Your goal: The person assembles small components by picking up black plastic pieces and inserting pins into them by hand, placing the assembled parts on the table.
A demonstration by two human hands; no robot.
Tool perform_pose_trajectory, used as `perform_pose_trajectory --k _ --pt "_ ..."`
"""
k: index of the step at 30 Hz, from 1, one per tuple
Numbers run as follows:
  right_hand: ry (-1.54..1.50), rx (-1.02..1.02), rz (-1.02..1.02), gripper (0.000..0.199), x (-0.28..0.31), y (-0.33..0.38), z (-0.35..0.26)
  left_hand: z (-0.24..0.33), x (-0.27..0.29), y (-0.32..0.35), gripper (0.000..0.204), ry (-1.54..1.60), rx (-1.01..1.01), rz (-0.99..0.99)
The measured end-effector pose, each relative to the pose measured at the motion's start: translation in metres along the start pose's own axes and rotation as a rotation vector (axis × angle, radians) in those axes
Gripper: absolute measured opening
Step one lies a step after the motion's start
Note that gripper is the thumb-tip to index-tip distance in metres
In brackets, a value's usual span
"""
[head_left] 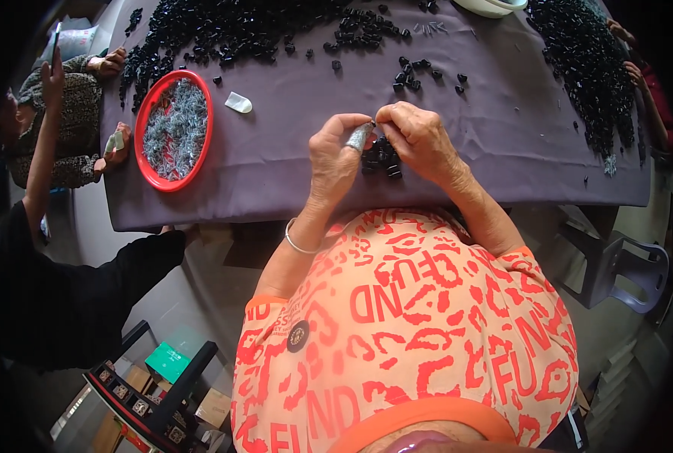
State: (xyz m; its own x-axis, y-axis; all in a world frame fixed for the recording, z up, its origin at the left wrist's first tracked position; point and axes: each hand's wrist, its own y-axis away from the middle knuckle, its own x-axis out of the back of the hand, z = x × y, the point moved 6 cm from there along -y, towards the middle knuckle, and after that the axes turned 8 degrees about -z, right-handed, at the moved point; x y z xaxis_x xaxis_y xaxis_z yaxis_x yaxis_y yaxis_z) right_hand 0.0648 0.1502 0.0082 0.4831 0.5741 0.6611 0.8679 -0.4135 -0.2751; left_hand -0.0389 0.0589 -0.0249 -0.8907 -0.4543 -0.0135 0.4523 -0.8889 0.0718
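The person's left hand (335, 155) and right hand (421, 140) meet just above the near edge of the surface (291, 151), which is covered in a dull purple cloth. The left hand is curled around a small grey metal piece (359, 137), pinched between thumb and forefinger, its long axis tilted up and toward the right hand. The right hand's fingertips are closed in a pinch at the upper tip of that piece, so the two hands touch there; whether the right holds a separate small part cannot be told. Directly beneath both hands lies a small cluster of black parts (382, 157), touching the cloth and nearer the right hand's knuckles than the left wrist, which wears a thin silver bangle (297, 243).

Well to the left sits a red round tray (149, 162) filled with grey metal bits, and just beside it a small translucent white piece (238, 102). Long heaps of black parts (231, 30) run along the far side, with another heap (586, 68) at the right. A white bowl's rim (487, 7) shows at the top edge. Other people's hands work at the left and right rims. Lower left, a flat green box (169, 361) lies on the floor.
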Motion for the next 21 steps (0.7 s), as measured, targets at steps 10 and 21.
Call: perform_pose_trajectory --k 10,21 --pt "-0.394 -0.176 -0.037 0.008 -0.004 -0.001 0.012 -0.013 0.001 -0.001 0.014 0.376 0.166 -0.030" --pt "-0.267 -0.115 -0.045 0.005 -0.005 -0.006 0.009 -0.025 0.003 -0.004 0.015 0.478 0.209 -0.065"
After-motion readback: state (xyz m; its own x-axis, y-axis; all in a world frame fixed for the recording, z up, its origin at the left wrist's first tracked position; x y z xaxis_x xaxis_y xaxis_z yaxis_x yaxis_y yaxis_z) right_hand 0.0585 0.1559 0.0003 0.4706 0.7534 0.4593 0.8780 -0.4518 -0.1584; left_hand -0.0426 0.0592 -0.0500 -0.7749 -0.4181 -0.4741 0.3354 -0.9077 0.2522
